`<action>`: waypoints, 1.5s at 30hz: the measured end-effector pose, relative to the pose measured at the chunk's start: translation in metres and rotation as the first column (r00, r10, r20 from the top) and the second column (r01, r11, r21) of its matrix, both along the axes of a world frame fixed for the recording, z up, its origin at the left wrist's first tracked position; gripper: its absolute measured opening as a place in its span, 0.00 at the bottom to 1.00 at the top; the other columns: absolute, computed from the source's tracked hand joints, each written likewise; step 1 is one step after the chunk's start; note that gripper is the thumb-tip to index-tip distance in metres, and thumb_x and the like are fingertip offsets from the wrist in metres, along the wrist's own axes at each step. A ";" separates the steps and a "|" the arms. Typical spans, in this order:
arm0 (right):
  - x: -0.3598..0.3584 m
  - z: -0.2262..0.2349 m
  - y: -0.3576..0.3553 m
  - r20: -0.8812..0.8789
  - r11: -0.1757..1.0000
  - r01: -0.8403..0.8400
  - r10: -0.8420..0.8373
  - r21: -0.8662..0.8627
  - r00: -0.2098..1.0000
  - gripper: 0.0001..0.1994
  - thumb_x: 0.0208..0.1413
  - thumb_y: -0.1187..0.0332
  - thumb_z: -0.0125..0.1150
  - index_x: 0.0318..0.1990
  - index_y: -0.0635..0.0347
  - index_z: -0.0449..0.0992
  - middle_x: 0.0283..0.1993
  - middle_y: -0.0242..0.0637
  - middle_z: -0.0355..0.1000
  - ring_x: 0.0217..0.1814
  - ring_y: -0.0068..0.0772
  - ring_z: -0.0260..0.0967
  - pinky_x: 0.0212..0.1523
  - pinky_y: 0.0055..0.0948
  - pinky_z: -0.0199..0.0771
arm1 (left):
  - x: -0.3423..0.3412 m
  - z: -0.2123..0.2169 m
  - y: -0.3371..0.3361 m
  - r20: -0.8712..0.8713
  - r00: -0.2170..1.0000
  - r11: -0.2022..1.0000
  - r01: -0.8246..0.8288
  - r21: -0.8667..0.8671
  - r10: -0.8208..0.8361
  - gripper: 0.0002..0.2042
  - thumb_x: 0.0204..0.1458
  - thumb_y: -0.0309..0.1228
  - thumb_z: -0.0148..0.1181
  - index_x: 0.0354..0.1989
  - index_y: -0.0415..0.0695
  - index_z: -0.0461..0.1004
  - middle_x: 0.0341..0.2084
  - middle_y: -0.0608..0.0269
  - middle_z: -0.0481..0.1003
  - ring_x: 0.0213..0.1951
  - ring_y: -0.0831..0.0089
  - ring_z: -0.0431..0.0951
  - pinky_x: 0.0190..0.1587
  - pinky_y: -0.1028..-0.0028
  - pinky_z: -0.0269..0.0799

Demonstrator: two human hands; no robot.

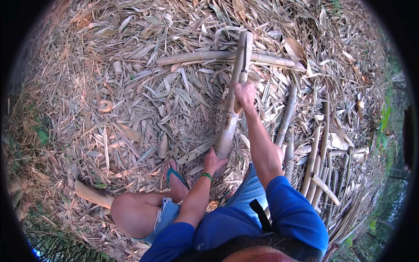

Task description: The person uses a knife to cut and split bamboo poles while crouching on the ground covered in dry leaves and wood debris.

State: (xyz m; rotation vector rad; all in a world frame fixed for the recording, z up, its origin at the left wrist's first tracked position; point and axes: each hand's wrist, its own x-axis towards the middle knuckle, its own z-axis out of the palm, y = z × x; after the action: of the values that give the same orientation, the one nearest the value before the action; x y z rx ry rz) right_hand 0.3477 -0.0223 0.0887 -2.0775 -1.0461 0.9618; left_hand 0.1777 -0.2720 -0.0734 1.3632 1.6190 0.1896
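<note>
- While the person squats low over the leaf litter, both hands are busy on one pale bamboo pole (228, 126), which runs from just in front of the knees away toward the far ground.
- Left hand (214, 161) is wrapped around the near, thicker end of the pole, fingers closed on it, pinning it down close to the body so it looks braced against sliding.
- Right hand (244, 94) is up ahead, arm stretched out, closed tight around the handle of a blade (241, 65) that lies along the pole's upper stretch; the edge appears set into the pole's length, and the far part looks parted into two strips.
- Hands are well apart, one at each stretch of the pole, which reads as steadying at the near end and working at the far end.
- A foot in a teal flip-flop (175, 174) is planted just left of the pole's near end, bare knee bent beside it.
- Another long bamboo piece (205, 56) lies crosswise on the ground under the pole's far end, propping it up.
- To the right, a row of thinner bamboo lengths (321, 166) lies side by side, stacked within arm's reach.
- Dry bamboo leaves (122, 96) blanket the ground all around.
</note>
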 end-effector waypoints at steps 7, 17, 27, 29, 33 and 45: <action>0.005 -0.022 -0.083 -0.490 0.972 0.076 0.044 0.222 0.871 0.08 0.47 0.71 0.60 0.31 0.68 0.74 0.22 0.40 0.75 0.23 0.31 0.73 0.29 0.30 0.73 | 0.017 0.032 -0.001 -0.126 0.989 0.996 -0.069 0.062 0.076 0.52 0.36 0.48 0.78 0.65 0.34 0.55 0.56 0.36 0.70 0.58 0.43 0.72 0.59 0.52 0.68; 0.045 0.009 -0.145 -0.559 0.942 0.247 -0.081 0.228 0.825 0.07 0.49 0.73 0.61 0.34 0.68 0.74 0.23 0.37 0.74 0.23 0.28 0.71 0.29 0.29 0.73 | 0.030 0.019 -0.011 -0.150 0.945 0.926 -0.240 0.291 0.292 0.48 0.39 0.48 0.77 0.65 0.38 0.57 0.57 0.45 0.65 0.60 0.48 0.66 0.61 0.52 0.63; 0.024 0.011 -0.158 -0.442 0.963 0.209 -0.116 0.168 0.890 0.11 0.54 0.67 0.65 0.39 0.66 0.74 0.27 0.38 0.77 0.28 0.29 0.76 0.33 0.29 0.75 | -0.013 0.019 -0.007 -0.196 0.938 0.932 -0.224 0.286 0.286 0.42 0.38 0.47 0.77 0.60 0.36 0.65 0.52 0.41 0.70 0.55 0.43 0.73 0.56 0.52 0.70; 0.017 0.034 -0.148 -0.399 0.950 0.198 -0.089 0.240 0.913 0.12 0.54 0.66 0.66 0.39 0.66 0.74 0.27 0.38 0.77 0.29 0.28 0.76 0.34 0.29 0.75 | -0.001 0.023 -0.016 -0.138 0.941 0.925 -0.261 0.277 0.308 0.43 0.37 0.47 0.78 0.59 0.36 0.64 0.51 0.41 0.71 0.54 0.43 0.73 0.56 0.52 0.71; -0.005 0.046 -0.120 -0.360 0.914 0.189 -0.050 0.360 0.932 0.15 0.56 0.63 0.68 0.42 0.64 0.72 0.25 0.34 0.71 0.23 0.27 0.67 0.30 0.31 0.70 | 0.022 0.001 -0.037 -0.033 0.946 0.917 -0.304 0.260 0.323 0.40 0.38 0.48 0.77 0.53 0.31 0.66 0.47 0.39 0.72 0.53 0.41 0.73 0.56 0.52 0.70; -0.006 0.118 -0.024 -0.062 0.923 -0.071 0.101 0.378 0.993 0.17 0.51 0.60 0.64 0.39 0.67 0.79 0.25 0.43 0.76 0.22 0.33 0.72 0.24 0.36 0.76 | 0.043 -0.002 -0.039 -0.098 0.953 0.934 -0.257 0.249 0.288 0.44 0.38 0.54 0.76 0.51 0.26 0.66 0.46 0.35 0.74 0.50 0.40 0.76 0.54 0.54 0.73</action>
State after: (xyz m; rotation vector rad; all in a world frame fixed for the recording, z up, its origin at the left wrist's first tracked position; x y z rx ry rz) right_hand 0.3422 -0.0460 0.2066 -1.6774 -1.1844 0.8046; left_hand 0.2206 -0.3109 -0.0757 1.3424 1.9466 0.4777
